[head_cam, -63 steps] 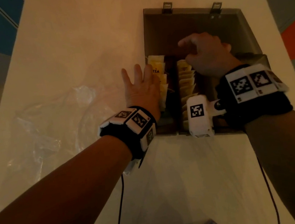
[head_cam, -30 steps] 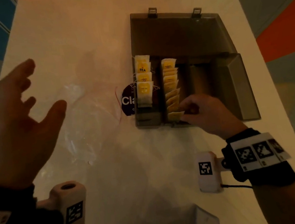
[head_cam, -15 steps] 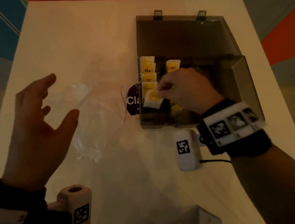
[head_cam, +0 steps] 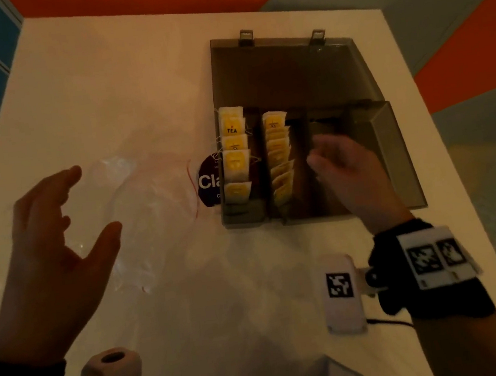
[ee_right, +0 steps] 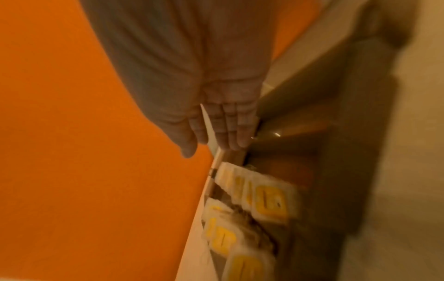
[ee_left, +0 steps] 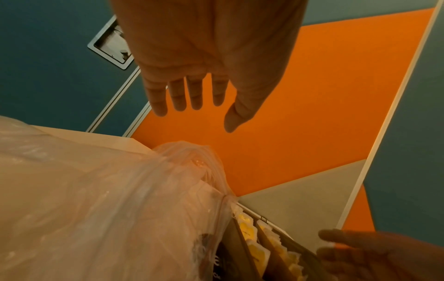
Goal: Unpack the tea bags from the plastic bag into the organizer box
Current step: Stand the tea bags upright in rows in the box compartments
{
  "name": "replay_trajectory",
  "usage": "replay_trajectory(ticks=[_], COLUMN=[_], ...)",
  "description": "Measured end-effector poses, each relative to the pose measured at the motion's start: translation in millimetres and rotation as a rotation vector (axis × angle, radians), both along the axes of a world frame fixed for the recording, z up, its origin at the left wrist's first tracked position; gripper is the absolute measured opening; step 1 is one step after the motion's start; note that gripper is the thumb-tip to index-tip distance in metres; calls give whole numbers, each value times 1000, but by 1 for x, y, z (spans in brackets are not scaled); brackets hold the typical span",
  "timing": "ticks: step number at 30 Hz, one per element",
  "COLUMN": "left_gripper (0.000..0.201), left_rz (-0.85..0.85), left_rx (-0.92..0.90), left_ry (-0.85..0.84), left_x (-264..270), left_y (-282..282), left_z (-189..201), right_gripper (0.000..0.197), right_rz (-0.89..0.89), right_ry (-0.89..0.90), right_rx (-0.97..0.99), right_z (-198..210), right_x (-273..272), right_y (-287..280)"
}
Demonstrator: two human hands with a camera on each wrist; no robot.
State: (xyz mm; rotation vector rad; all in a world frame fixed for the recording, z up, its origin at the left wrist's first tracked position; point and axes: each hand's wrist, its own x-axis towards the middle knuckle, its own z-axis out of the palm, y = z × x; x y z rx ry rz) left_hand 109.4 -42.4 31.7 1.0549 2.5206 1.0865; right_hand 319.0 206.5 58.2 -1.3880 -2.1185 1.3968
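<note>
Tea bags [head_cam: 233, 158] in organizer box [head_cam: 392, 151], white table [head_cam: 103, 90]; orange/teal floor; both grips loose, empty.

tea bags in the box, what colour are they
White with a yellow label, tea bags; clearest in the head view.

From the head view we look steeply down on the smoky translucent plastic organizer box [head_cam: 312, 136] on the white table [head_cam: 121, 78], both wrists in frame below it. From the left wrist we look along the open left hand [ee_left: 204, 57] toward the orange and teal wall panels, with the same box [ee_left: 276, 252] low at the right edge and the crumpled clear plastic bag [ee_left: 108, 209] close under the lens. From the right wrist, blurred, we look along the right hand [ee_right: 192, 85] close above the box [ee_right: 324, 152]. All three views share the box's rows of yellow-labelled tea bags [head_cam: 278, 153].
</note>
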Motion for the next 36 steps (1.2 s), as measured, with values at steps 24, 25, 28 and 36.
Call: replay_trajectory(ticks=[24,25,28,36], left_gripper=[79,77,73,77], left_rz=[-29,-36,-57,-42], left_rx=[-1,5,20,-32], left_ry=[55,47,35,37], left_x=[20,23,25,37], left_y=[11,13,16,21], left_z=[14,18,24,39], right_gripper=[90,90,90,54], right_rz=[112,126,165,-163], right_ry=[-337,-338,-351,-28], right_rx=[-15,-23,-43,-414], right_z=[-45,-44,-40,-31], right_x=[-46,-45,-37,-45], right_y=[-1,-1,1,10])
